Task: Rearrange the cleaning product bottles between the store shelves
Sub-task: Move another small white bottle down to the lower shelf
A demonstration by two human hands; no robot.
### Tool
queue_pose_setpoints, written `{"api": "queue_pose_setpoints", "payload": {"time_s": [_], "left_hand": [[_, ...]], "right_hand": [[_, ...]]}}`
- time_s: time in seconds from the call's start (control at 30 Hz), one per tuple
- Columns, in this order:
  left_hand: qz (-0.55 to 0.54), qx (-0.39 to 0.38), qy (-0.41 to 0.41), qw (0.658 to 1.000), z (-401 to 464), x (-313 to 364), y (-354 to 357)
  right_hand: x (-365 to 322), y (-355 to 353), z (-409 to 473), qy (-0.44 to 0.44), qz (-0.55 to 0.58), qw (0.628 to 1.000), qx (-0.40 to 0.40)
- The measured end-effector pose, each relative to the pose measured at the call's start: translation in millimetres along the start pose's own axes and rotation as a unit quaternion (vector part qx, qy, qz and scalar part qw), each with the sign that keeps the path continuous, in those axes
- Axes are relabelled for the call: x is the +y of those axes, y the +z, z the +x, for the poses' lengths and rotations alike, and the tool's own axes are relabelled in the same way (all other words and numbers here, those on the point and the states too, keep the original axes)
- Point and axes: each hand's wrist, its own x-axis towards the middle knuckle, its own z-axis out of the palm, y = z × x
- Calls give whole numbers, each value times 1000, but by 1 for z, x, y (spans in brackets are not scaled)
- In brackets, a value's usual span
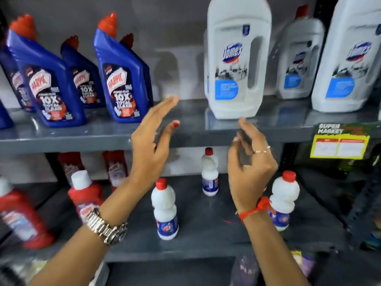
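Note:
A large white Domex jug point(237, 58) stands on the upper grey shelf point(82, 137), just above and beyond my hands. My left hand point(152, 141), with a metal watch on the wrist, is open and flat, fingers pointing up toward the gap left of the jug. My right hand point(249, 164), with a red thread on the wrist, is open with curled fingers just below the jug's base, holding nothing. Blue Harpic bottles point(121, 79) stand at the left of the upper shelf. Small white bottles with red caps point(166, 209) stand on the lower shelf point(206, 234).
More white Domex jugs point(348, 58) stand to the right on the upper shelf. Red bottles with white caps point(85, 195) fill the lower left. A yellow price tag point(340, 145) hangs on the shelf edge at the right. A purple bottle point(247, 271) sits below.

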Motion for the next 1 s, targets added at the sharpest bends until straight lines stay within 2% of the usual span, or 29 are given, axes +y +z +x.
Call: {"api": "queue_pose_setpoints", "payload": {"time_s": [0.07, 0.13, 0.2, 0.27, 0.37, 0.43, 0.5, 0.57, 0.63, 0.83, 1.0], "left_hand": [[31, 67, 14, 997, -36, -7, -16], [46, 98, -17, 994, -71, -20, -28], [34, 87, -98, 991, -99, -39, -34], [13, 81, -206, 975, -126, -62, -36], [-7, 49, -350, 936, -156, -94, -36], [-31, 1, -418, 908, -172, -113, -32], [-36, -54, -473, 879, -187, -129, -28], [-52, -101, -509, 853, -196, -141, -24], [-81, -135, -519, 840, -198, -147, -18], [-67, -203, -500, 840, -198, -166, -11], [-89, -228, -490, 837, -196, -154, 22]], "right_hand": [[2, 1, -32, 3, 17, 1000, -14], [11, 5, -66, 23, 12, 998, -49], [25, 12, -99, 66, 2, 993, -100], [39, 21, -135, 147, -10, 974, -169], [60, 31, -181, 274, -55, 915, -291], [74, 35, -204, 333, -88, 863, -370], [83, 38, -222, 401, -94, 812, -414], [89, 43, -234, 433, -88, 787, -431], [91, 49, -241, 444, -80, 781, -431], [93, 63, -242, 449, -85, 791, -407], [108, 37, -230, 456, -116, 800, -373]]}}
